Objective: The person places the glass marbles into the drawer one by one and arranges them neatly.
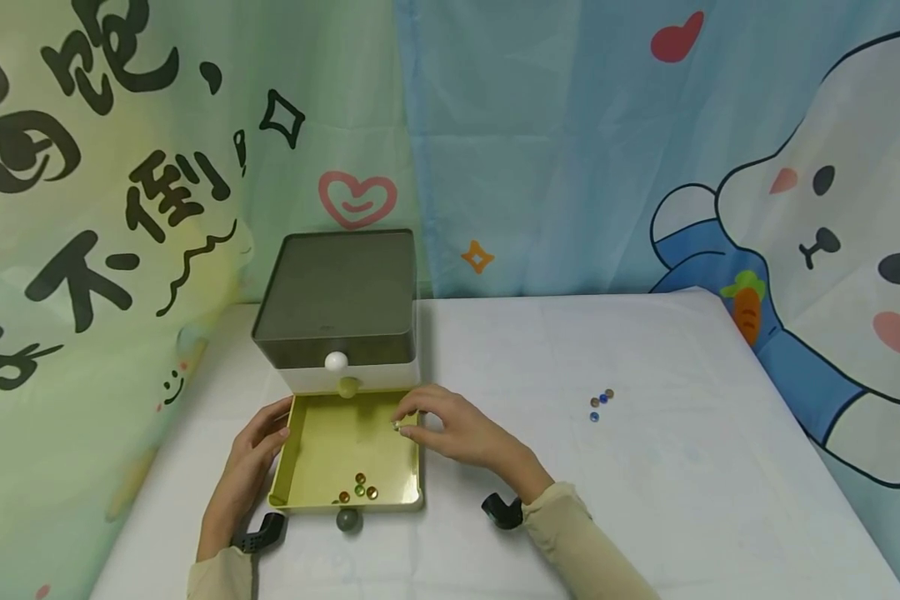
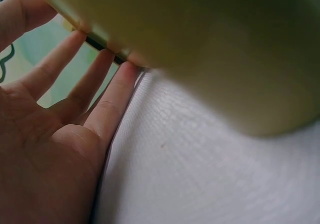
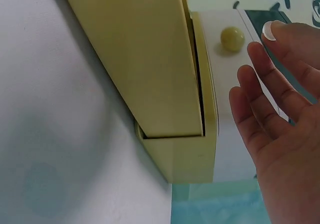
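Note:
A yellow-green drawer stands pulled out of a small drawer cabinet. Several glass marbles lie near its front wall. My right hand is over the drawer's right wall, thumb and forefinger pinching a small shiny marble; in the right wrist view that marble is hidden. On the other side, my left hand rests against the drawer's left wall. Its nearly straight fingers touch the wall's outside in the left wrist view.
Several blue and brown marbles lie on the white tablecloth to the right. The cabinet has a dark grey top, with a white knob and a green knob above the pulled-out drawer. A dark round knob is at the drawer's front. Printed curtains hang behind.

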`<move>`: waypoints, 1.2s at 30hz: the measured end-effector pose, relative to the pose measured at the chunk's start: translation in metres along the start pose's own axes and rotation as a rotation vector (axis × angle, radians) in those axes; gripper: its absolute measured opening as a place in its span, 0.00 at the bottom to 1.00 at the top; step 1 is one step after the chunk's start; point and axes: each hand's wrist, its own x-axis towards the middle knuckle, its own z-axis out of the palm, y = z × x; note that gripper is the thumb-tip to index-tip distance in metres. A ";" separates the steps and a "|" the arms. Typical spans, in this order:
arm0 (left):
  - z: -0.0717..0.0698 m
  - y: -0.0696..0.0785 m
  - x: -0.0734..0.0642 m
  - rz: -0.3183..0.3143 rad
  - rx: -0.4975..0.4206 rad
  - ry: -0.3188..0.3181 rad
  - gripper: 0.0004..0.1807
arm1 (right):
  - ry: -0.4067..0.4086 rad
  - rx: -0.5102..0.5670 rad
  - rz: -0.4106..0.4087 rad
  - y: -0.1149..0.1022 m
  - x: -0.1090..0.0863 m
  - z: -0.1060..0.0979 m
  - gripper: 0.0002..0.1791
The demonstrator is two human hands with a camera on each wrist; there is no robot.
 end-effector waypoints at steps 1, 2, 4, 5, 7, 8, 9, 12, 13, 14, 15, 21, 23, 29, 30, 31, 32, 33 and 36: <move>0.000 -0.001 0.000 0.000 -0.003 0.000 0.30 | -0.015 -0.018 -0.001 -0.001 0.002 0.001 0.12; 0.000 -0.001 -0.001 -0.001 -0.004 0.002 0.30 | -0.030 -0.036 -0.003 -0.001 0.004 0.002 0.11; 0.000 -0.002 -0.001 0.002 -0.007 0.003 0.30 | -0.060 -0.067 -0.001 -0.002 0.007 0.003 0.11; 0.000 -0.002 -0.001 0.002 -0.008 0.003 0.30 | -0.074 -0.077 -0.001 -0.002 0.008 0.004 0.11; 0.001 -0.002 -0.002 0.002 -0.006 0.004 0.30 | -0.101 -0.095 0.002 -0.002 0.012 0.006 0.11; 0.001 -0.002 -0.002 0.001 -0.004 0.005 0.30 | -0.113 -0.108 0.004 -0.002 0.013 0.006 0.12; 0.001 -0.002 -0.002 0.000 -0.003 0.006 0.30 | -0.127 -0.119 0.007 -0.002 0.015 0.007 0.12; 0.001 -0.002 -0.002 -0.003 0.004 0.012 0.30 | -0.157 -0.153 0.001 0.000 0.021 0.010 0.13; 0.001 -0.001 -0.002 -0.002 0.003 0.013 0.30 | -0.163 -0.169 -0.004 0.001 0.023 0.010 0.12; 0.001 -0.001 -0.002 -0.001 0.004 0.012 0.30 | -0.169 -0.181 -0.003 0.002 0.025 0.011 0.13; 0.001 -0.001 -0.002 0.000 0.002 0.012 0.30 | -0.172 -0.193 -0.003 0.003 0.026 0.012 0.12; 0.002 0.000 -0.003 -0.002 -0.011 0.006 0.30 | -0.194 -0.236 0.032 0.006 0.033 0.015 0.12; 0.002 -0.001 -0.003 -0.002 -0.010 0.007 0.30 | -0.203 -0.259 0.039 0.008 0.035 0.017 0.12; 0.001 -0.001 -0.001 -0.008 -0.006 0.006 0.30 | -0.233 -0.327 0.030 0.011 0.042 0.021 0.12; 0.001 -0.001 -0.001 -0.008 -0.004 0.006 0.30 | -0.237 -0.330 0.029 0.011 0.043 0.021 0.12; 0.001 0.000 -0.001 -0.009 -0.004 0.005 0.30 | -0.239 -0.338 0.030 0.012 0.044 0.022 0.12; 0.001 0.000 0.000 -0.012 -0.006 0.009 0.30 | -0.243 -0.342 0.034 0.012 0.045 0.022 0.12; 0.001 0.000 0.000 -0.013 -0.006 0.008 0.30 | -0.247 -0.346 0.039 0.012 0.045 0.023 0.12; 0.001 0.000 0.000 -0.011 -0.005 0.011 0.30 | -0.260 -0.378 0.060 0.014 0.047 0.026 0.12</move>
